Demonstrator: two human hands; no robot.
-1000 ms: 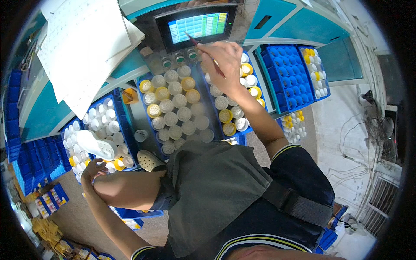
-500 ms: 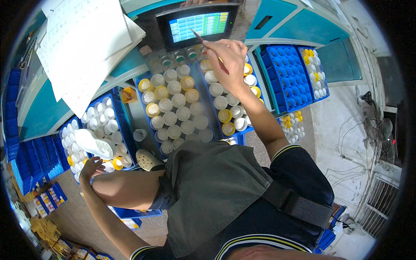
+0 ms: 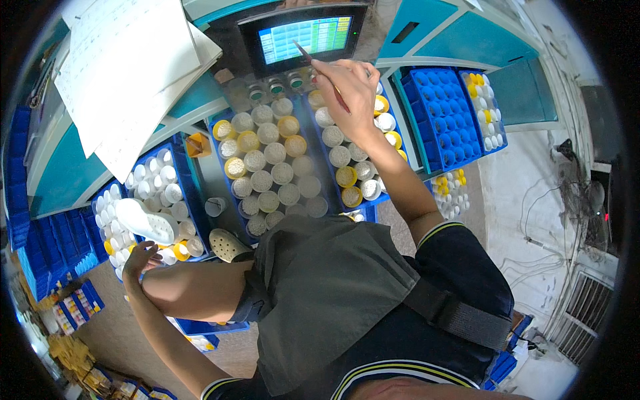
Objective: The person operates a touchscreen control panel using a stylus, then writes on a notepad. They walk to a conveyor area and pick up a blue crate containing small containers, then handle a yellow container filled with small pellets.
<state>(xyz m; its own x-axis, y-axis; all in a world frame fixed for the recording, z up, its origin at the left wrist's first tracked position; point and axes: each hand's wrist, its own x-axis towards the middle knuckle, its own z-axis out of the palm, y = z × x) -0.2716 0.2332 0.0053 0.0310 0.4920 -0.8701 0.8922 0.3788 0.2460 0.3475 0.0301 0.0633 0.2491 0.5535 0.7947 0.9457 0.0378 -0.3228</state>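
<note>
Overhead, teal cabinets back one touchscreen (image 3: 303,38); right hand (image 3: 347,93) pinches one stylus (image 3: 320,77), left hand (image 3: 139,257) rests open beside trays of capped vials (image 3: 270,177).

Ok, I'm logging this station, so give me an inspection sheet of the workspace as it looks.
Surface: teal bench carrying blue racks.
Job's things: thin stick with its tip at the touchscreen; capped vials in the centre rack.
Clutter: paper sheets, white shoe.
Hands: right hand grips the stick; left hand rests at the left rack's edge.
Cables: loose wires on the floor, right.
Surroundings: empty blue rack.
</note>
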